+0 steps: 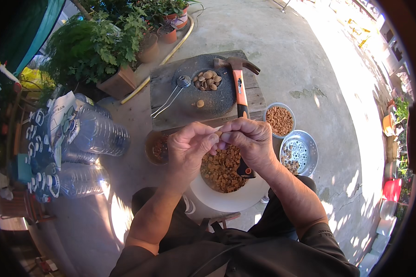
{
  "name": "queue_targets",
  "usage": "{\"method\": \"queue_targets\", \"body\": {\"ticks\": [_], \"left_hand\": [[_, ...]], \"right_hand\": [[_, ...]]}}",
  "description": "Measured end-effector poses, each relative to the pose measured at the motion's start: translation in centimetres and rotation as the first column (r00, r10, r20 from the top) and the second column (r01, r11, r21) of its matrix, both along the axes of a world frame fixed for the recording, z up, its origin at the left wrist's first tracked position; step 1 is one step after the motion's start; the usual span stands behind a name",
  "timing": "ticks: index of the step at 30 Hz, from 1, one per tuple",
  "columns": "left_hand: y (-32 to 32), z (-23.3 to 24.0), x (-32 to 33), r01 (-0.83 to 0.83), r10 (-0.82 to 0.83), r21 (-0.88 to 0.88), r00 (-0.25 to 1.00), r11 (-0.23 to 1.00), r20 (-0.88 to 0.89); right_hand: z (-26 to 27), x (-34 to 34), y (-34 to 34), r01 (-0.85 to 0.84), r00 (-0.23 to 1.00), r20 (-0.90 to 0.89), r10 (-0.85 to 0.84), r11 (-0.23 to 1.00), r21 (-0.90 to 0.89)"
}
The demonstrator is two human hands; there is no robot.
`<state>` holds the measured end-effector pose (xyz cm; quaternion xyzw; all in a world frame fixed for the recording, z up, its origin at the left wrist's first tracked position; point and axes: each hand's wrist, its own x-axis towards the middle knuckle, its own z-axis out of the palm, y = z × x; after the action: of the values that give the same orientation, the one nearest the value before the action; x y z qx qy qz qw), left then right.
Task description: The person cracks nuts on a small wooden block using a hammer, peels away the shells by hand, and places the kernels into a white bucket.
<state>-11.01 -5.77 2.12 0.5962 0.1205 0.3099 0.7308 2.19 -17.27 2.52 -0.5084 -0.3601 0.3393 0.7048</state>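
Observation:
My left hand and my right hand meet over a white basin of cracked brown shells. Between their fingertips they pinch a small brown pit with a pale piece at its top; the fingers partly hide it. Past the hands, a stone mortar on a wooden board holds several whole pits. One loose pit sits on its near rim. A claw hammer with an orange and black handle leans from the mortar to the basin. A wire spoon with a coiled head rests on the mortar's left side.
To the right stand a tub of brown kernels and a perforated metal bowl with pits. A brown bowl is left of my hands. Large plastic bottles, potted plants and a yellow hose lie further left.

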Motion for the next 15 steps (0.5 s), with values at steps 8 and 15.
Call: {"method": "queue_targets", "body": {"ticks": [8,15], "left_hand": [[0.05,0.93,-0.24,-0.084,0.101,0.405,0.995,0.91,-0.021],[0.05,0.48,-0.27,-0.056,0.061,0.325,0.998,0.944,-0.006]], "right_hand": [[-0.17,-0.27,0.1,0.043,0.988,0.147,-0.038,0.999,-0.027],[0.1,-0.65,0.0,0.058,0.985,0.164,-0.055,0.998,-0.01]]}}
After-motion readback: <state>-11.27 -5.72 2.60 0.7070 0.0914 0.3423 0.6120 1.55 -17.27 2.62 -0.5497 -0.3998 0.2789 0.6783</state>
